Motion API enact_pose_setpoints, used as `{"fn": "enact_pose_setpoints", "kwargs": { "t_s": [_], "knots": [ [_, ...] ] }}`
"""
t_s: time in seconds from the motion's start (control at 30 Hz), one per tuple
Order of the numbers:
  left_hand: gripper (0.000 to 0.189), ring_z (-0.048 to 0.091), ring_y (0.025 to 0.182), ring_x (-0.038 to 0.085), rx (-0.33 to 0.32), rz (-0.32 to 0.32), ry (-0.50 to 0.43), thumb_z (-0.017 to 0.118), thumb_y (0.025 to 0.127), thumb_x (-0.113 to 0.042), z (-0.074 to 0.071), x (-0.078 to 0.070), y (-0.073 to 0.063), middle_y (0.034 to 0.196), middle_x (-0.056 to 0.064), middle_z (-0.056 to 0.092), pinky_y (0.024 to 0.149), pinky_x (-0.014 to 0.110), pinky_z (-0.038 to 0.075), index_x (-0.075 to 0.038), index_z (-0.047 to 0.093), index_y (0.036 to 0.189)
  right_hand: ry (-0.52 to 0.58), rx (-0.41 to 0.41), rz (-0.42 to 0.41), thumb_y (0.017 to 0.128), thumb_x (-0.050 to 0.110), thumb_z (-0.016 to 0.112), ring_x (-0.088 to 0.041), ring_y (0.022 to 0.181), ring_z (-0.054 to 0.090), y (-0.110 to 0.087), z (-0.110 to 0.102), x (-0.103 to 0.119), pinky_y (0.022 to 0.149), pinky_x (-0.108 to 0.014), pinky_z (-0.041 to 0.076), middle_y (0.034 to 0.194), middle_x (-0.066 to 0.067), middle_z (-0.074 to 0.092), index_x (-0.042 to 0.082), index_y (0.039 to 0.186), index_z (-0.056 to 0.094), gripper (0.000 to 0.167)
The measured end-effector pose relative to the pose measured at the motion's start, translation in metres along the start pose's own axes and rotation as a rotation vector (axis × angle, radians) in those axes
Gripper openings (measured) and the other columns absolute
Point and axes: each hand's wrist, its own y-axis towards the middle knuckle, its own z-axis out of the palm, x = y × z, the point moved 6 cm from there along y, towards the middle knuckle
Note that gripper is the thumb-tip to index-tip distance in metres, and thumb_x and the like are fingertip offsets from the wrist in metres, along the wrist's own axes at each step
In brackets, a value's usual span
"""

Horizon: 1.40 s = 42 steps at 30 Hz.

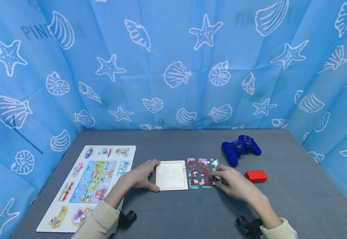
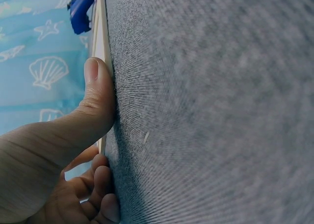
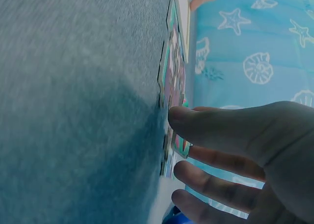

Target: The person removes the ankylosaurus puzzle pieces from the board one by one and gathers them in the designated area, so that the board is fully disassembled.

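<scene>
My left hand (image 1: 141,174) holds the left side of a shallow wooden puzzle tray (image 1: 157,177), its thumb at the near corner and fingers at the far one. In the left wrist view the thumb (image 2: 95,94) presses on the tray's edge. On the tray's right lie several jigsaw pieces (image 1: 193,182) in loose rows, red with purple and green edges. My right hand (image 1: 236,184) reaches over their right end and pinches a jigsaw piece (image 3: 181,146), seen slightly tilted between thumb and fingers in the right wrist view. The fingers partly hide that piece in the head view.
A white knob-puzzle board (image 1: 62,181) with vehicle pieces lies on the left. A blue game controller (image 1: 240,148) and a red block (image 1: 256,176) lie beyond and right of my right hand. Behind the grey table (image 1: 173,212) hangs a blue shell-patterned curtain (image 1: 173,49).
</scene>
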Motion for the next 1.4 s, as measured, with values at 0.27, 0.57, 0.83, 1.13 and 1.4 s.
{"fn": "enact_pose_setpoints", "kwargs": {
  "t_s": [0.27,0.57,0.83,1.13,1.4],
  "knots": [
    [0.095,0.058,0.118,0.024,-0.001,0.002,0.006,0.093,0.075,-0.037,0.000,0.000,0.001,0.128,0.011,0.057,0.108,0.048,0.045,-0.009,0.042,0.150,0.016,0.037,0.020,0.083,0.008,0.083,-0.017,0.095,0.060,-0.003,0.003,-0.009,0.083,-0.044,0.056,0.112,-0.006,0.066,0.011,0.119,0.076,0.037],
    [0.096,0.058,0.119,0.024,0.000,0.004,0.002,0.093,0.074,-0.037,0.000,0.000,0.000,0.128,0.012,0.057,0.109,0.049,0.045,-0.008,0.042,0.150,0.024,0.052,0.034,0.084,0.012,0.083,-0.012,0.086,0.052,-0.006,0.005,-0.015,0.073,-0.030,0.049,0.104,-0.002,0.062,0.012,0.125,0.074,0.042],
    [0.096,0.058,0.119,0.024,-0.002,0.002,-0.003,0.093,0.074,-0.037,0.000,0.000,0.000,0.128,0.012,0.057,0.110,0.049,0.045,-0.009,0.042,0.150,0.017,0.054,-0.015,0.087,0.013,0.080,-0.007,0.075,0.042,-0.008,0.004,-0.015,0.064,-0.023,0.034,0.087,0.005,0.053,0.013,0.118,0.077,0.032],
    [0.095,0.057,0.117,0.024,-0.003,0.003,-0.008,0.093,0.075,-0.036,-0.001,-0.001,-0.002,0.127,0.012,0.057,0.109,0.049,0.045,-0.008,0.042,0.150,0.023,0.070,-0.005,0.086,0.013,0.081,-0.006,0.075,0.041,-0.009,0.005,-0.018,0.063,-0.022,0.034,0.086,0.005,0.052,0.014,0.119,0.077,0.032],
    [0.095,0.057,0.119,0.024,0.004,-0.002,-0.011,0.092,0.075,-0.036,0.000,0.000,-0.002,0.128,0.012,0.057,0.110,0.050,0.044,-0.008,0.042,0.150,0.029,0.084,-0.004,0.086,0.014,0.081,-0.007,0.075,0.042,-0.008,0.005,-0.020,0.062,-0.023,0.034,0.085,0.005,0.051,0.014,0.119,0.077,0.033]
  ]
}}
